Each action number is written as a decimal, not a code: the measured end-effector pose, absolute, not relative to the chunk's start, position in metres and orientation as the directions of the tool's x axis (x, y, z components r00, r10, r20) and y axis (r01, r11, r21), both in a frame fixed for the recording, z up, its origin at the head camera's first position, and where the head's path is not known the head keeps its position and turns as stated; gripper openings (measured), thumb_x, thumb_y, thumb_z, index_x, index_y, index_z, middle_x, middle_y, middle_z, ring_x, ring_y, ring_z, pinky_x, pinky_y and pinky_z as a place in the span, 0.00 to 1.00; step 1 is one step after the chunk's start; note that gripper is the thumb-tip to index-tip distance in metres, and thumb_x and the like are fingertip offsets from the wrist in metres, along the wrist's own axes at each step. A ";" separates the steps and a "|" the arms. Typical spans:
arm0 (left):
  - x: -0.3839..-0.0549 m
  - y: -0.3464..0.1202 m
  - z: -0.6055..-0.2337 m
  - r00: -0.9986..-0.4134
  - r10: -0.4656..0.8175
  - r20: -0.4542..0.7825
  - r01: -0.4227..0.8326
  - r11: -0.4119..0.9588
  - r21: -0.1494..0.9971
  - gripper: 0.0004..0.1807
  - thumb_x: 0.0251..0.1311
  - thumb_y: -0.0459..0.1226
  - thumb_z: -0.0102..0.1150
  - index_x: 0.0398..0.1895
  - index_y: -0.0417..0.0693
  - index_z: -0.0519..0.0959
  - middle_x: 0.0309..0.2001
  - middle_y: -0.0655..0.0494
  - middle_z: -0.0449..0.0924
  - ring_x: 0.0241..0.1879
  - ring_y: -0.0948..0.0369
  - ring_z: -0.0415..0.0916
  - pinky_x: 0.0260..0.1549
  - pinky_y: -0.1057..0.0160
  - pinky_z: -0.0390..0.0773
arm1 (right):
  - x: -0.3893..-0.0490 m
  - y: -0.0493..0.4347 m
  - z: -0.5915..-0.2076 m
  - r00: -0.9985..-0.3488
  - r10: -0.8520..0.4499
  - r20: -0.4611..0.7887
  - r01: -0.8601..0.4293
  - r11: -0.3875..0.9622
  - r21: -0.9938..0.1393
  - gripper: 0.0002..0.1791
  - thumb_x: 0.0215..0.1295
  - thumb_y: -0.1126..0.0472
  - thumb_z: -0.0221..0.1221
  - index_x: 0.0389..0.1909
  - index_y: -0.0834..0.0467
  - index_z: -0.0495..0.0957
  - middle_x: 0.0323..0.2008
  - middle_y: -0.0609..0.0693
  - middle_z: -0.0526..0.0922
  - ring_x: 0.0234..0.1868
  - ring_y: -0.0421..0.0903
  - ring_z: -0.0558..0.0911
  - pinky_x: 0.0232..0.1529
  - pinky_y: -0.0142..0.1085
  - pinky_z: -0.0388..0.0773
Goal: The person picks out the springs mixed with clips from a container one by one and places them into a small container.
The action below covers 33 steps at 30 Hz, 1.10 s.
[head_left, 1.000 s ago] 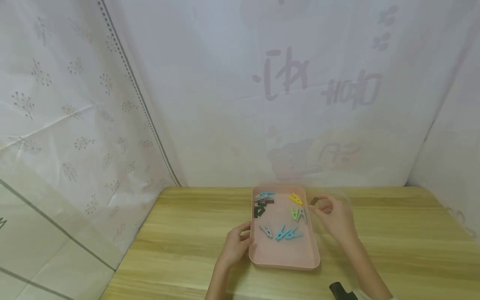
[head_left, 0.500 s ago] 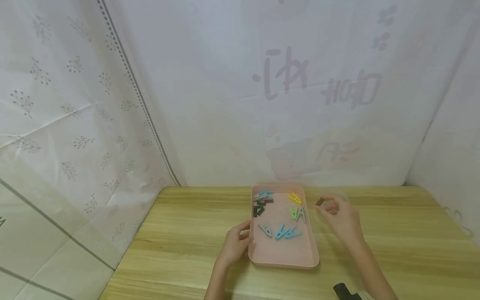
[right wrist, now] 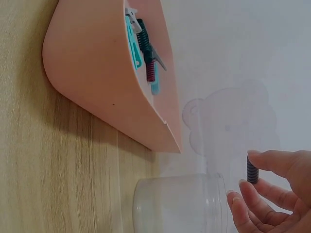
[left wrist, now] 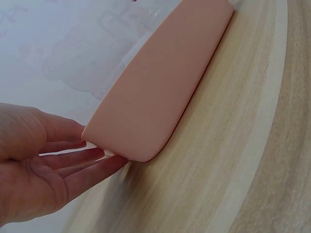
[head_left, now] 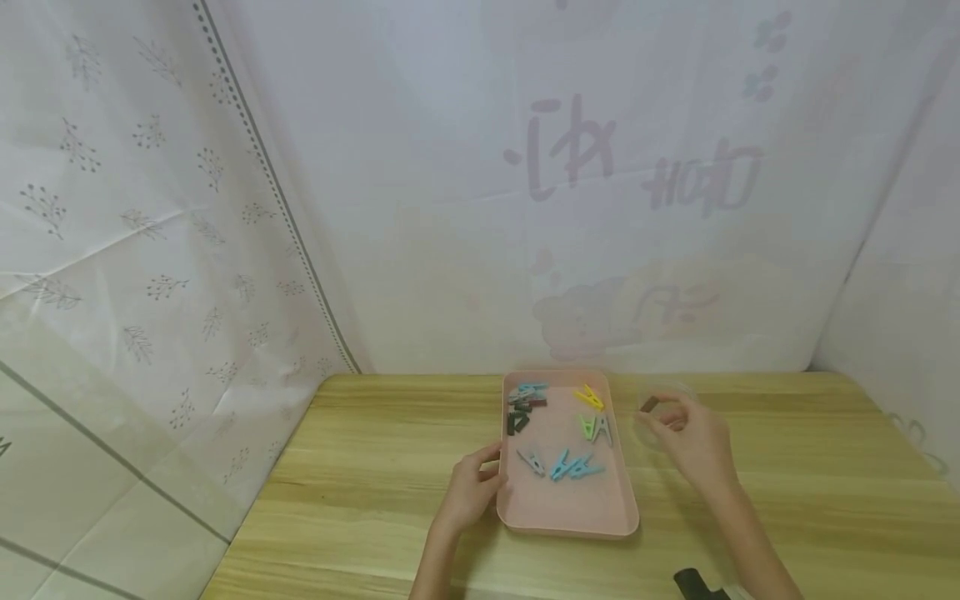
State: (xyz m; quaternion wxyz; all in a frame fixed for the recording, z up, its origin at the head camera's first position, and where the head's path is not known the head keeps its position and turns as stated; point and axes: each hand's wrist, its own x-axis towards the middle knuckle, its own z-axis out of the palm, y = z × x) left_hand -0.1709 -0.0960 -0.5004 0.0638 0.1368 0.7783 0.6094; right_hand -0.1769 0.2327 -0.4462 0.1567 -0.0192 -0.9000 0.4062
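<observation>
My right hand pinches a small dark coil spring between thumb and fingertips. The spring is right above a clear plastic cup, which stands to the right of the pink tray. With my left hand I hold the tray's left side, fingers and thumb at its rim and lower wall. Inside the tray, dark springs and a red spring lie at the far left. Yellow, green and blue clothespins lie around them, with several grey ones.
The tray and cup stand on a wood-grain table, near its back edge. A pale printed curtain hangs behind. A black object shows at the front edge of the head view, beside my right forearm.
My right hand has moved rightward with the spring, from beside the tray's right rim to over the cup. My left hand stays at the tray.
</observation>
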 end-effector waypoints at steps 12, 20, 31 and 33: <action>-0.171 -0.096 -0.501 -0.955 0.286 0.073 0.152 0.264 0.952 0.26 0.68 0.22 0.57 0.70 0.25 0.72 0.66 0.22 0.73 0.54 0.28 0.82 0.48 0.41 0.89 | -0.175 0.240 -0.450 -0.943 0.170 0.284 -0.097 0.678 -0.728 0.24 0.69 0.59 0.70 0.58 0.70 0.79 0.37 0.66 0.88 0.40 0.64 0.88 0.29 0.30 0.83; -0.171 -0.096 -0.501 -0.955 0.289 0.070 0.149 0.259 0.954 0.26 0.69 0.23 0.57 0.70 0.25 0.71 0.66 0.24 0.74 0.55 0.28 0.82 0.50 0.41 0.89 | -0.175 0.245 -0.453 -0.941 0.190 0.278 -0.079 0.678 -0.730 0.24 0.69 0.58 0.70 0.58 0.69 0.79 0.38 0.67 0.88 0.42 0.67 0.88 0.27 0.26 0.79; -0.171 -0.095 -0.502 -0.956 0.286 0.067 0.142 0.251 0.957 0.26 0.68 0.22 0.57 0.69 0.24 0.71 0.63 0.23 0.75 0.56 0.28 0.81 0.50 0.43 0.89 | -0.176 0.253 -0.454 -0.935 0.210 0.285 -0.067 0.685 -0.725 0.23 0.70 0.60 0.69 0.57 0.71 0.78 0.35 0.66 0.88 0.38 0.65 0.88 0.25 0.24 0.77; -0.171 -0.095 -0.502 -0.956 0.285 0.069 0.144 0.249 0.958 0.26 0.68 0.22 0.57 0.70 0.24 0.71 0.63 0.23 0.75 0.56 0.28 0.81 0.50 0.43 0.89 | -0.176 0.253 -0.454 -0.936 0.213 0.281 -0.063 0.684 -0.727 0.23 0.70 0.60 0.69 0.57 0.71 0.78 0.35 0.66 0.88 0.38 0.65 0.88 0.24 0.25 0.77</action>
